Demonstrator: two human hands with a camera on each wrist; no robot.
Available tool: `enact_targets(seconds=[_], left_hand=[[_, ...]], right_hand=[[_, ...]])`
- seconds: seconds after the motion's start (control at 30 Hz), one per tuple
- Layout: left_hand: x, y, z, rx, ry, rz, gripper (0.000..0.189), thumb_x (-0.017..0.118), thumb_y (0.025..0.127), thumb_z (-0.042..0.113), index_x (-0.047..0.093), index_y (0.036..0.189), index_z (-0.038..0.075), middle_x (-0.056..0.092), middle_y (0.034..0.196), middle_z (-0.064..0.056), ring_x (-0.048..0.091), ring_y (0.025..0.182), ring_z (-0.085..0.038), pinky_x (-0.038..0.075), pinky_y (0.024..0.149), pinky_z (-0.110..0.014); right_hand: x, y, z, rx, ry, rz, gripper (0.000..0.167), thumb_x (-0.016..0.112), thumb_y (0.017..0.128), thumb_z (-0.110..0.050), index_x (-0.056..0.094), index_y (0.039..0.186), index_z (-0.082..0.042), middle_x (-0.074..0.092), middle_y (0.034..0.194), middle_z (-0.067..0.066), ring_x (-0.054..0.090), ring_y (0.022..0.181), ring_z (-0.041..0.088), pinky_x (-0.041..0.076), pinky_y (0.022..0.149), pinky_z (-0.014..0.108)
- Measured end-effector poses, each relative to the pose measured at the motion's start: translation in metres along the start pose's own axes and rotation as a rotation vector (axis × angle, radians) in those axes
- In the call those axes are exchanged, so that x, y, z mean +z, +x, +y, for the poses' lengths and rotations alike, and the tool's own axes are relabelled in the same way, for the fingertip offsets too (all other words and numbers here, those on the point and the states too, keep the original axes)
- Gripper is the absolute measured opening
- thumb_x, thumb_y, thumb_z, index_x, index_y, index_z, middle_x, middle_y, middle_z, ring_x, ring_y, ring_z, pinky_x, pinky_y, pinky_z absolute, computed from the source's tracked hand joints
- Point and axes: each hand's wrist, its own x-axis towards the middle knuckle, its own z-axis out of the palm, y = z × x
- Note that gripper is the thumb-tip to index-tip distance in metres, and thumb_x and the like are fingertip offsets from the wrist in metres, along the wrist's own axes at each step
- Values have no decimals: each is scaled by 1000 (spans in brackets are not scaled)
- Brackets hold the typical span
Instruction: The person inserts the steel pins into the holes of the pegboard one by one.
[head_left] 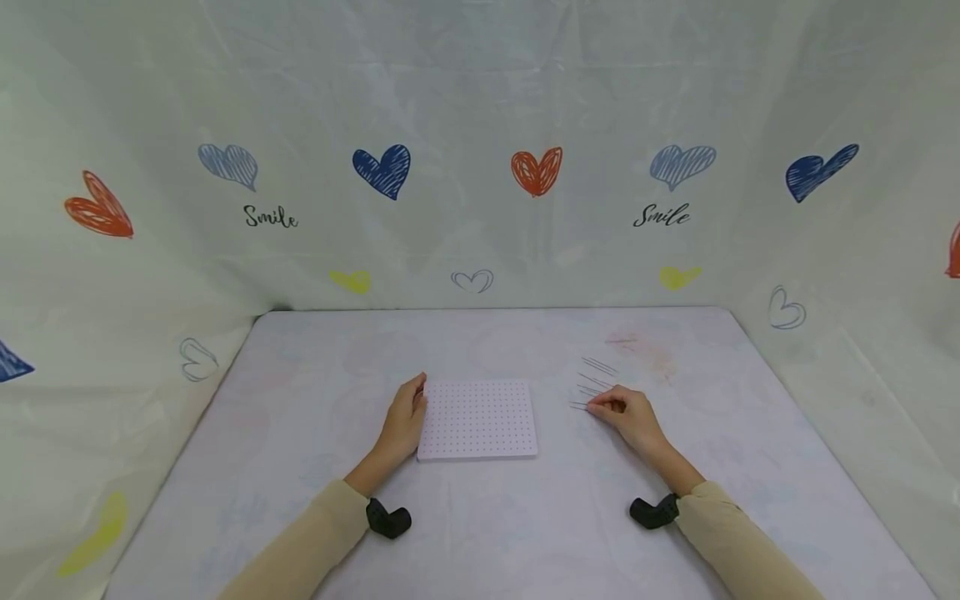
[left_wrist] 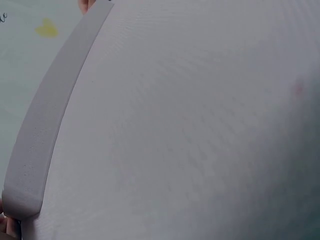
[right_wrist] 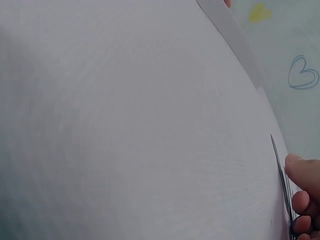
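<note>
A white square pegboard [head_left: 477, 419] with rows of small holes lies flat on the table. My left hand [head_left: 402, 422] rests along its left edge, fingers extended toward the far left corner. In the left wrist view, the board's side edge [left_wrist: 42, 115] runs up the left, with a little of the fingers at its lower end. On the right, my right hand [head_left: 628, 414] pinches a thin dark metal needle [head_left: 577, 406] between thumb and fingertips, low over the table. The pointed needle [right_wrist: 278, 162] sticks out past the thumb in the right wrist view.
Several more thin metal needles [head_left: 597, 367] lie side by side on the white table [head_left: 480, 525], just beyond the right hand. A pale curtain [head_left: 465, 100] printed with hearts hangs behind the table's far edge.
</note>
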Motion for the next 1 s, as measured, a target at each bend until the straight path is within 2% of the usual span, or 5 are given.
enact_targets(seconds=[0.27, 1.0], left_hand=[[0, -1, -1, 33, 50, 1, 43, 42, 105, -1, 37, 146, -11, 39, 148, -28, 36, 140, -40, 32, 116, -49], [-1, 0, -3, 40, 57, 7, 43, 42, 104, -1, 38, 146, -11, 39, 148, -28, 35, 140, -40, 30, 117, -50]], right_hand=[[3, -2, -1, -19, -38, 8, 7, 80, 85, -9, 77, 88, -3, 60, 73, 1, 43, 65, 11, 36, 53, 22], [8, -5, -8, -15, -74, 2, 6, 78, 86, -8, 76, 88, -3, 53, 72, 0, 42, 66, 11, 35, 55, 22]])
